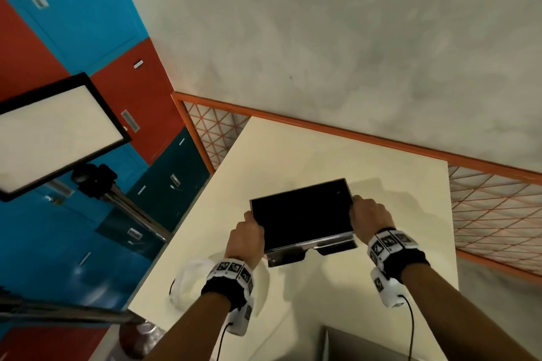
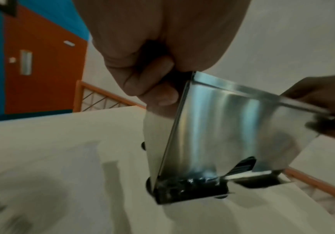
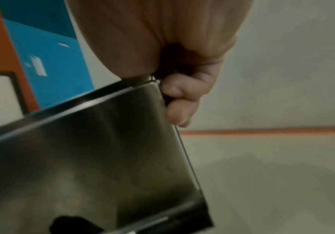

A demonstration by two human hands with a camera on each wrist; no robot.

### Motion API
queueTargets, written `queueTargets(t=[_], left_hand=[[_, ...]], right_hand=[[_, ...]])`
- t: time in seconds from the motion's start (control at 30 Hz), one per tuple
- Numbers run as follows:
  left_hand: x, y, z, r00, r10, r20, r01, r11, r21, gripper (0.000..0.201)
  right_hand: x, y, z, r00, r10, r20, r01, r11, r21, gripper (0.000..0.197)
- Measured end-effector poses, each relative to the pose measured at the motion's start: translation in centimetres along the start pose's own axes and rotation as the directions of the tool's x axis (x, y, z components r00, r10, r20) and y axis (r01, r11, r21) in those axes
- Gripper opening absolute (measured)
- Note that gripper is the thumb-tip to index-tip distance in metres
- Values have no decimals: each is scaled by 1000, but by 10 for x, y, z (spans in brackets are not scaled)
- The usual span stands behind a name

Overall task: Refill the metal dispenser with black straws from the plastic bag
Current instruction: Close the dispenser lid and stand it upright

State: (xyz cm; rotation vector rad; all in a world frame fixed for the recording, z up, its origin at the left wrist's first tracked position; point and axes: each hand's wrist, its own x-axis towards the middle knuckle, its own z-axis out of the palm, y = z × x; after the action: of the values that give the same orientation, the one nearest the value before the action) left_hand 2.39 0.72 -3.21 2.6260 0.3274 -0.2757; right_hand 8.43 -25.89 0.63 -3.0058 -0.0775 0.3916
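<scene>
The metal dispenser is a shiny steel box with a dark top, standing on the cream table. My left hand grips its left end and my right hand grips its right end. In the left wrist view my left fingers curl over the top corner of the dispenser, which looks tilted. Black straws show in its front slot. In the right wrist view my right fingers hook the box's upper corner. A crumpled plastic bag lies by my left wrist.
A lit panel on a stand stands left of the table. An orange wire fence runs behind and to the right. Blue and red lockers fill the left side. A grey object sits at the table's near edge.
</scene>
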Motion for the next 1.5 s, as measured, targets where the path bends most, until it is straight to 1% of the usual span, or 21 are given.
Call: queueTargets(t=[0.1,0.2,0.3,0.47,0.6,0.63,0.67,0.73,0.77,0.8,0.87,0.9,1.0,1.03,1.13,1.2,1.27,1.3,1.33,1.4,1.5], left_hand=[[-15,-16,4,993,-117,-14,114,983,-145,18],[-18,-21,-2,991,-133,-28,124,971,-205,12],[-12,-21,-7,997,-73,-32,68,989,-135,6],[-10,-19,7,999,-38,22,37,999,32,17],[-14,-12,15,999,-26,21,25,999,38,17],[-14,-10,15,1000,-19,22,18,999,39,17],[-14,-8,15,1000,-11,24,10,999,45,18],[-12,-6,14,1000,-7,26,6,999,50,19],[-10,-6,14,999,-11,31,10,999,52,19],[-8,-6,14,999,-16,35,14,998,53,20],[-5,-6,13,999,-27,40,25,998,53,20],[-4,-6,13,999,-30,40,27,998,54,20],[-2,-6,15,999,-35,38,33,998,53,18],[-2,-6,15,999,-35,36,33,998,47,17],[-5,-7,16,999,-33,26,32,999,32,17],[-8,-8,18,1000,-26,13,26,1000,15,18],[-12,-9,20,1000,-22,4,22,1000,1,19],[-14,-10,21,1000,-22,1,22,1000,-5,20],[-16,-10,22,1000,-24,-3,24,1000,-11,21],[-19,-11,25,1000,-29,-9,29,999,-20,22],[-23,-12,27,999,-37,-2,37,999,-20,24]], right_hand=[[-10,-30,-16,992,-104,-66,96,988,-121,19],[-6,-39,-17,993,-106,-59,98,987,-126,20],[-1,-23,-1,999,-44,-5,44,999,-25,17],[5,-13,29,999,-13,43,10,996,86,12],[0,-2,36,995,45,92,-57,990,127,11],[-5,-1,36,996,63,68,-70,991,112,12],[-10,-1,36,998,61,-12,-60,995,75,15],[-24,-10,39,978,-31,-209,25,999,-30,27],[-32,-19,43,955,-112,-275,105,994,-41,30],[-41,-28,48,932,-205,-299,207,978,-24,31],[-54,-43,63,894,-379,-239,392,920,5,37],[-57,-48,71,883,-432,-185,439,899,-5,41],[-61,-54,83,903,-428,-42,428,904,-20,48],[-62,-56,82,907,-421,-29,421,907,-9,49],[-58,-60,79,901,-422,-100,426,904,32,49],[-44,-58,72,944,-308,-121,323,937,133,56],[-26,-54,65,993,-86,-82,106,953,283,59],[-18,-54,62,999,16,-28,-5,932,362,62],[-10,-55,59,996,87,38,-95,898,429,65],[3,-59,58,976,165,142,-215,827,520,69],[17,-63,64,950,258,176,-312,762,567,61]])
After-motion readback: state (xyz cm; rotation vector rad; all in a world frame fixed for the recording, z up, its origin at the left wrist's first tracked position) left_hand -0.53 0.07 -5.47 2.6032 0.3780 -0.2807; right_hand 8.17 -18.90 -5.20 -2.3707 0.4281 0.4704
